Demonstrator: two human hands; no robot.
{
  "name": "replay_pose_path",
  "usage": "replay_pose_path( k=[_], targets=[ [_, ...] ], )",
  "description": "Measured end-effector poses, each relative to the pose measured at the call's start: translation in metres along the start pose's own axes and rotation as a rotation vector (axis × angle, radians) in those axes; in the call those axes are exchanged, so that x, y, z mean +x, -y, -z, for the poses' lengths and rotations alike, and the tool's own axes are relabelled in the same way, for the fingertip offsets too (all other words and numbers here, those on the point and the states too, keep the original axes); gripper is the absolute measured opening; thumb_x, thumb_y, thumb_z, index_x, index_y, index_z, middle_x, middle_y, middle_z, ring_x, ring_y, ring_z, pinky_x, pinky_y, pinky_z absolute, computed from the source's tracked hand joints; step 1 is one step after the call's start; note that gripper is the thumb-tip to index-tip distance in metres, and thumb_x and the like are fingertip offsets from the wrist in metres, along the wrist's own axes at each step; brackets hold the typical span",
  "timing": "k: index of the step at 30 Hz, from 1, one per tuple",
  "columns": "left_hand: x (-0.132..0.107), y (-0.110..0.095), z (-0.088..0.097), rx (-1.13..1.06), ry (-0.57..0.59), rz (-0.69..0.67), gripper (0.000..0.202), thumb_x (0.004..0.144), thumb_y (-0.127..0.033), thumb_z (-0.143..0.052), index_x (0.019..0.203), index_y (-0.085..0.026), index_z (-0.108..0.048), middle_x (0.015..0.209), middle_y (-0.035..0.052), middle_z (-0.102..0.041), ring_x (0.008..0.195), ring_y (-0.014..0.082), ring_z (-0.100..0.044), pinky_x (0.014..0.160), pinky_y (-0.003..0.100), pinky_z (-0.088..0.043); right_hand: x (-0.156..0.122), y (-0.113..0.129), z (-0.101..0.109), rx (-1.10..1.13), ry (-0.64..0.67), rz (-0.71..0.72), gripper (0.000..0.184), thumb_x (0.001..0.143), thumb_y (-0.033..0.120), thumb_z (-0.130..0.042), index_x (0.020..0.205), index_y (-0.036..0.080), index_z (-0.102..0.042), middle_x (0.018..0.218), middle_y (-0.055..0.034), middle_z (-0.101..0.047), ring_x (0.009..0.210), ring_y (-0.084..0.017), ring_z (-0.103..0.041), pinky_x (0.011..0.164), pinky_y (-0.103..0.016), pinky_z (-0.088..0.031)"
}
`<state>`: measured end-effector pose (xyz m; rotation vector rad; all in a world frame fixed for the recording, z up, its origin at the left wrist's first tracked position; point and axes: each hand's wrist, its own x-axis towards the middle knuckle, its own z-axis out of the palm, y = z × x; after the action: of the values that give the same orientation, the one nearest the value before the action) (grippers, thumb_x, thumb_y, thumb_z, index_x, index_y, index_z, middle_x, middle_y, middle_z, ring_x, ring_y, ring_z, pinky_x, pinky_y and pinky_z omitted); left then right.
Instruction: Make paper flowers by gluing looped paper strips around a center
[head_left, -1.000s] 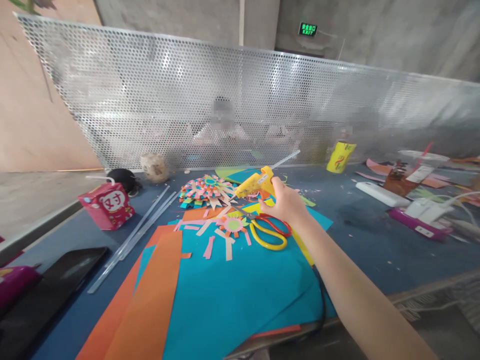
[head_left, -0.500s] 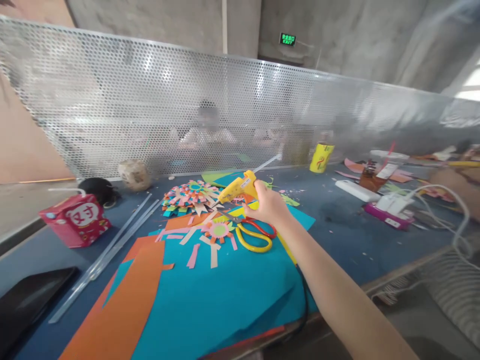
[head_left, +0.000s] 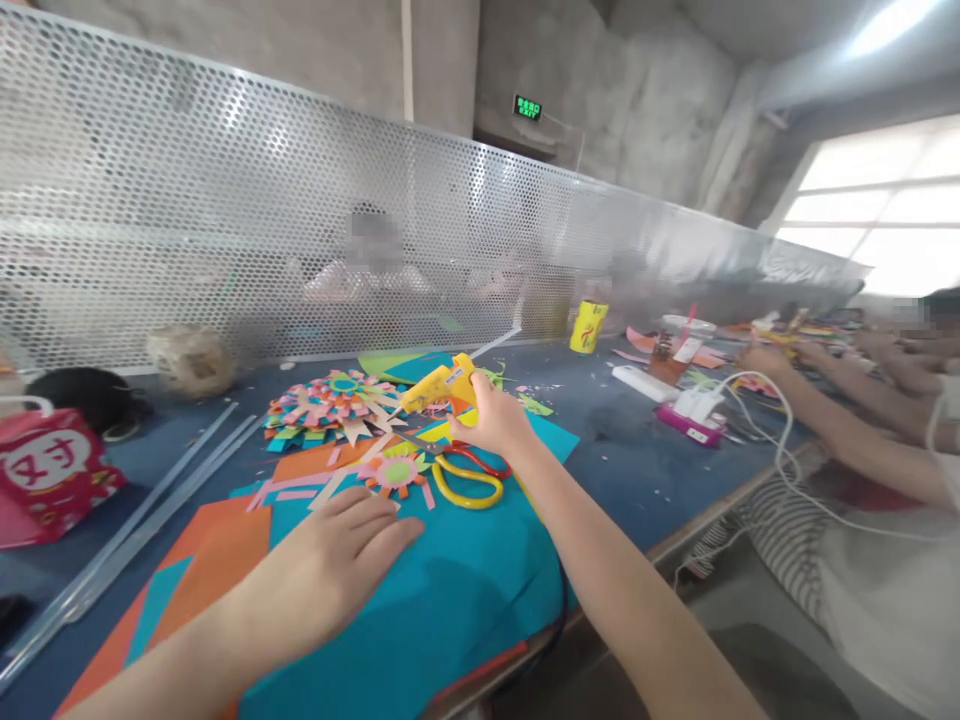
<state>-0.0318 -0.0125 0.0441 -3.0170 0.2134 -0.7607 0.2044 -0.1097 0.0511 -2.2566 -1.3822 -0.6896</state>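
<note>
My right hand grips a yellow hot glue gun, its nozzle pointing left toward a layered paper flower. My left hand lies flat, fingers stretched out, on teal paper sheets. Just beyond its fingertips sits a small pink and orange paper flower with loose paper strips. Yellow and red scissors lie under my right wrist.
Clear glue sticks lie at left beside a red drink carton. Orange paper lies under the teal. A perforated metal screen backs the table. A yellow cup, a power strip and another person's arms are at right.
My left hand has come into view and settled flat on the teal paper. The camera has swung right, revealing a person at the right. The glue gun stays held near the paper flower.
</note>
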Motion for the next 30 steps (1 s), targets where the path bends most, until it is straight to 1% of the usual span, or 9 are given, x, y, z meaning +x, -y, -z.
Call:
replay_pose_path(
  k=[2,3,6,9,10,14,17,24,30],
  targets=[
    [0.010,0.001,-0.008,0.002,0.042,-0.036,0.034,0.088,-0.018,-0.032,0.104,-0.027,-0.061,0.089,0.0045,-0.069,0.086,0.0199,-0.062,0.080,0.035,-0.048,0.000,-0.002,-0.001,-0.028,0.009,-0.011,0.040,0.072,0.044,-0.044,0.101,0.016,-0.039,0.082,-0.0083,-0.061,0.068,-0.020,-0.058,0.050,-0.026,-0.034],
    [0.010,0.002,-0.011,0.005,0.062,-0.005,0.035,0.088,-0.018,-0.031,0.108,-0.026,-0.059,0.095,0.0058,-0.068,0.092,0.0216,-0.061,0.084,0.037,-0.046,0.000,-0.003,-0.002,-0.041,0.012,-0.019,0.041,0.073,0.045,-0.043,0.101,0.016,-0.039,0.082,-0.0086,-0.061,0.068,-0.020,-0.058,0.051,-0.026,-0.034],
    [0.000,0.007,-0.012,0.010,0.139,0.211,0.036,0.085,-0.030,-0.039,0.117,-0.023,-0.053,0.108,0.0085,-0.065,0.100,0.0262,-0.058,0.087,0.042,-0.044,0.001,-0.003,-0.003,-0.064,0.028,-0.044,0.041,0.073,0.045,-0.043,0.102,0.015,-0.040,0.084,-0.0091,-0.062,0.067,-0.020,-0.059,0.050,-0.026,-0.034],
    [-0.012,0.009,-0.004,-0.034,0.242,0.431,0.050,0.081,-0.034,-0.045,0.128,-0.018,-0.041,0.099,0.0096,-0.066,0.094,0.0272,-0.060,0.082,0.043,-0.046,0.001,0.000,-0.006,-0.056,0.045,-0.061,0.040,0.073,0.043,-0.044,0.101,0.015,-0.041,0.082,-0.0097,-0.062,0.067,-0.021,-0.059,0.051,-0.026,-0.034],
    [-0.014,0.008,-0.002,-0.074,0.257,0.447,0.053,0.079,-0.035,-0.047,0.129,-0.018,-0.039,0.100,0.0088,-0.066,0.096,0.0264,-0.059,0.083,0.042,-0.045,0.000,0.001,-0.007,-0.048,0.047,-0.065,0.041,0.072,0.042,-0.045,0.102,0.014,-0.041,0.084,-0.0103,-0.062,0.069,-0.022,-0.060,0.052,-0.026,-0.035],
    [-0.012,0.002,0.005,-0.096,0.274,0.482,0.061,0.077,-0.035,-0.050,0.133,-0.018,-0.032,0.105,0.0101,-0.065,0.105,0.0285,-0.055,0.084,0.041,-0.044,-0.002,0.007,-0.010,-0.008,0.062,-0.068,0.043,0.070,0.042,-0.046,0.103,0.014,-0.041,0.086,-0.0119,-0.062,0.070,-0.025,-0.059,0.052,-0.028,-0.034],
    [-0.010,0.000,0.003,-0.101,0.281,0.469,0.057,0.081,-0.031,-0.047,0.134,-0.017,-0.030,0.105,0.0098,-0.065,0.108,0.0287,-0.053,0.087,0.043,-0.041,-0.005,0.011,-0.009,0.012,0.072,-0.066,0.044,0.070,0.043,-0.046,0.103,0.015,-0.041,0.086,-0.0112,-0.062,0.070,-0.025,-0.059,0.051,-0.028,-0.034],
    [-0.012,0.007,-0.012,-0.190,0.160,0.398,0.071,0.078,-0.037,-0.055,0.136,-0.023,-0.017,0.117,0.0055,-0.061,0.113,0.0277,-0.048,0.090,0.043,-0.038,-0.007,0.015,-0.007,0.046,0.055,-0.076,0.044,0.068,0.045,-0.046,0.101,0.017,-0.039,0.087,-0.0097,-0.061,0.071,-0.025,-0.058,0.050,-0.026,-0.032],
    [-0.008,0.009,-0.025,-0.309,0.162,0.427,0.064,0.082,-0.028,-0.051,0.136,-0.025,-0.017,0.106,0.0009,-0.066,0.110,0.0243,-0.051,0.090,0.041,-0.037,-0.006,0.012,-0.004,0.079,0.002,-0.107,0.042,0.069,0.047,-0.046,0.097,0.017,-0.038,0.075,-0.0069,-0.058,0.062,-0.023,-0.056,0.045,-0.025,-0.028]
  ],
)
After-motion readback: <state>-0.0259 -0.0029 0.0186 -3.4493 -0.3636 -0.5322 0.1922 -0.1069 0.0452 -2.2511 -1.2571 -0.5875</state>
